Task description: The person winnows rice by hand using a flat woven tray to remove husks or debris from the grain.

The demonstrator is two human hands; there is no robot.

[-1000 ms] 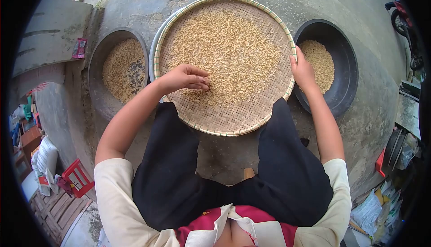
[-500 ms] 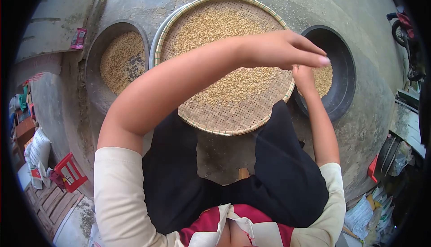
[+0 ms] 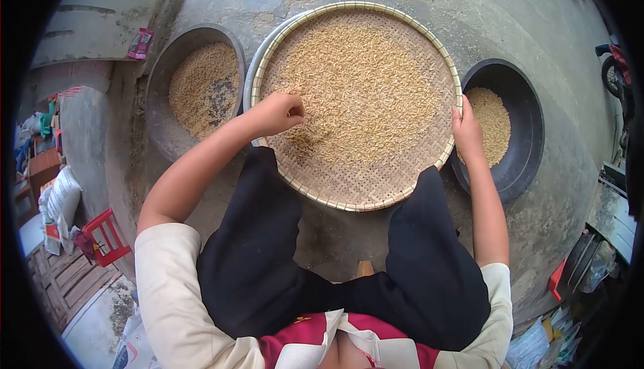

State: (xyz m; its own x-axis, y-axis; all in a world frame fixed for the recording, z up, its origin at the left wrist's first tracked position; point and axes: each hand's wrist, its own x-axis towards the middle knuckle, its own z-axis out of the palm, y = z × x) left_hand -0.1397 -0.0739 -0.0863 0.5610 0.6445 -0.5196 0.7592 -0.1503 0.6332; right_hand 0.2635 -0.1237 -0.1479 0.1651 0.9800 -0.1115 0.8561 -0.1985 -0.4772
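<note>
A round woven tray (image 3: 349, 191) with a bound rim bears a spread layer of husked-looking grain (image 3: 362, 87). My left hand (image 3: 278, 113) is over the tray's left part, close to the grain, its fingers curled together; what they hold, if anything, is hidden. At the tray's right edge, my right hand (image 3: 467, 129) grips the rim. The tray's near edge is by my knees, and a pale metal basin rim (image 3: 252, 74) shows beneath its left side.
Left of the tray stands a dark tub (image 3: 159, 100) holding grain; a black tub (image 3: 526, 127) with grain stands at the right. A pink packet (image 3: 140, 43) lies at upper left. A red plastic chair (image 3: 107, 237) and white sacks (image 3: 64, 198) are farther left.
My left hand has moved from over the right rim back to the tray's left part, and its fingers have closed. My right hand stays at the right rim. The view has shifted slightly.
</note>
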